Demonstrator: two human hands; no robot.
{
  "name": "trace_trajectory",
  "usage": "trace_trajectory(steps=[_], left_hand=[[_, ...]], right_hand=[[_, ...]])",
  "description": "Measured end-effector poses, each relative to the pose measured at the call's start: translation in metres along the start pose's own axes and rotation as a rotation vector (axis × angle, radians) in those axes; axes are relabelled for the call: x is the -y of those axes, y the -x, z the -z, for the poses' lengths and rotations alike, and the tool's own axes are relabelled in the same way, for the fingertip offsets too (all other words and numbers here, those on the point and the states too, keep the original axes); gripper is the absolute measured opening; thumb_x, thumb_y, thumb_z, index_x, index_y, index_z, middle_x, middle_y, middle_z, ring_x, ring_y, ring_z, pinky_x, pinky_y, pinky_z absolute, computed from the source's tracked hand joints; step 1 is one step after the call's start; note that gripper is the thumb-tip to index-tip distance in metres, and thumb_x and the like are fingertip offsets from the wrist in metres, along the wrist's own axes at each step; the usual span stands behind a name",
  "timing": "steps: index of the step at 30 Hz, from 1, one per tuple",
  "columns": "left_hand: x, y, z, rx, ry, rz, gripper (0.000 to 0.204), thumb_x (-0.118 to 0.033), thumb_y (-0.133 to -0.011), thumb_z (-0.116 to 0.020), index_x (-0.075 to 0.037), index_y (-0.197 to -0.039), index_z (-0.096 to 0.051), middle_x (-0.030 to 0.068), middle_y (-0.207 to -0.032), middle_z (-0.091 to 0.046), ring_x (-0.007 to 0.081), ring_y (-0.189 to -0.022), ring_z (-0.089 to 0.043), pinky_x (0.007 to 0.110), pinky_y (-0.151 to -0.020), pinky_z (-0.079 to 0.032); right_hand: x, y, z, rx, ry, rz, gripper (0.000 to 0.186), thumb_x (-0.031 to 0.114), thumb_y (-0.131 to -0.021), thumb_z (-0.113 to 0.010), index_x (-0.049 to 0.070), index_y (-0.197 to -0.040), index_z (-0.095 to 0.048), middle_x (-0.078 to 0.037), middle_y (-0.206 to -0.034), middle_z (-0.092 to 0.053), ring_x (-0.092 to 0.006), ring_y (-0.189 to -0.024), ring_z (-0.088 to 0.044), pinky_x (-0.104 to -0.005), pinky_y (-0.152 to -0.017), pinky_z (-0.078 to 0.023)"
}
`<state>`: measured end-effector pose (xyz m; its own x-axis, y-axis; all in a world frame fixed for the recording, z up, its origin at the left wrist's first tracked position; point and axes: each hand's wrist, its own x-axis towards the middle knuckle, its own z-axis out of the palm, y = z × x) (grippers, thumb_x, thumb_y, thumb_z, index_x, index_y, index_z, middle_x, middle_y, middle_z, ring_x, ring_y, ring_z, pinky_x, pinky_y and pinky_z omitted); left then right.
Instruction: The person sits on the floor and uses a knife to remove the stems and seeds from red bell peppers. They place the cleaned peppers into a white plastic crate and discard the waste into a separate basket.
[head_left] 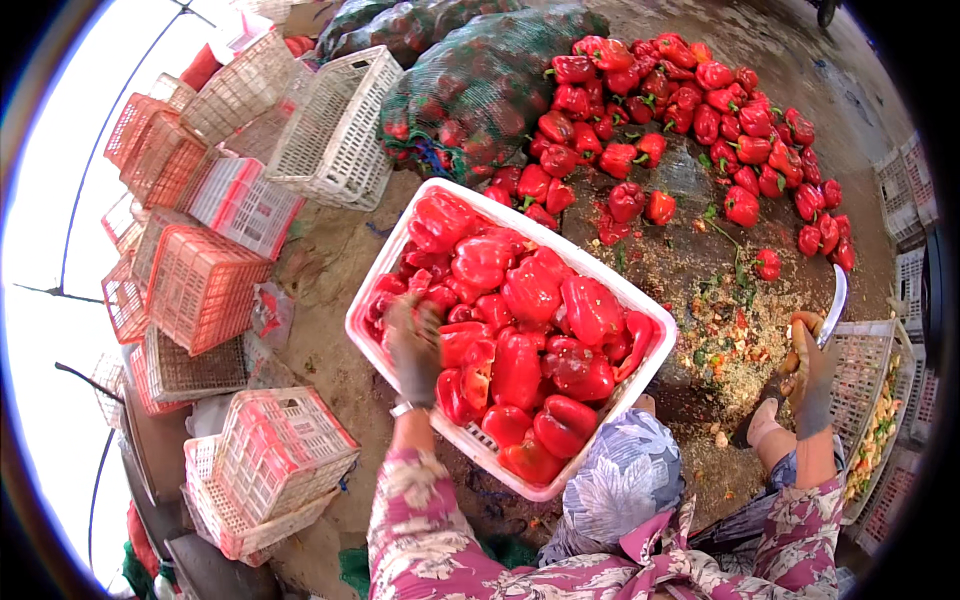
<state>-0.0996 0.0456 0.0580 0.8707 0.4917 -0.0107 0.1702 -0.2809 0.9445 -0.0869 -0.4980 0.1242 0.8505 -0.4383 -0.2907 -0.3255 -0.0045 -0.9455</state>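
Observation:
A white plastic crate (pixel 375 330) heaped with red bell peppers (pixel 590 310) stands in front of me, close to my knee. Some of the peppers are cut or hollowed. My left hand (pixel 415 350), in a dark glove, reaches over the crate's left side. Its fingers stretch out onto the peppers, slightly blurred, and hold nothing I can see. Off to the right, my gloved right hand (pixel 812 378) is closed around the handle of a knife (pixel 836 303). The knife's curved blade points up and away from the crate.
Loose red peppers (pixel 740 205) spread over the floor beyond. Green mesh sacks (pixel 490 95) of peppers lie at the back. White and red crates (pixel 205 285) are stacked on the left. Pepper scraps and seeds (pixel 735 350) litter the floor. A crate of scraps (pixel 862 375) stands beside my right hand.

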Motion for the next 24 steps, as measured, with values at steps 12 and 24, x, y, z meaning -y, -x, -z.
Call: trace_trajectory(steps=[12,24], left_hand=[[-0.059,0.042,-0.010,-0.146,-0.563,-0.472,0.042,-0.001,-0.094,-0.055,-0.001,-0.136,-0.054,0.0213,-0.130,-0.060,0.0350,-0.123,-0.058,0.043,-0.103,-0.048],[0.022,-0.066,-0.032,0.070,-1.028,-0.169,0.068,-0.043,-0.097,-0.056,-0.010,-0.153,-0.037,0.0198,-0.155,-0.039,0.0352,-0.145,-0.034,0.055,-0.115,-0.030]], right_hand=[[-0.005,0.009,0.016,0.036,-0.024,-0.026,0.024,0.020,-0.093,-0.070,0.002,-0.109,-0.066,0.001,-0.068,-0.057,-0.0082,-0.042,-0.052,-0.0244,-0.030,-0.035],[0.012,0.011,0.011,-0.002,-0.054,-0.056,0.023,0.017,-0.091,-0.070,0.001,-0.107,-0.067,-0.001,-0.070,-0.058,-0.0086,-0.046,-0.053,-0.0261,-0.037,-0.041]])
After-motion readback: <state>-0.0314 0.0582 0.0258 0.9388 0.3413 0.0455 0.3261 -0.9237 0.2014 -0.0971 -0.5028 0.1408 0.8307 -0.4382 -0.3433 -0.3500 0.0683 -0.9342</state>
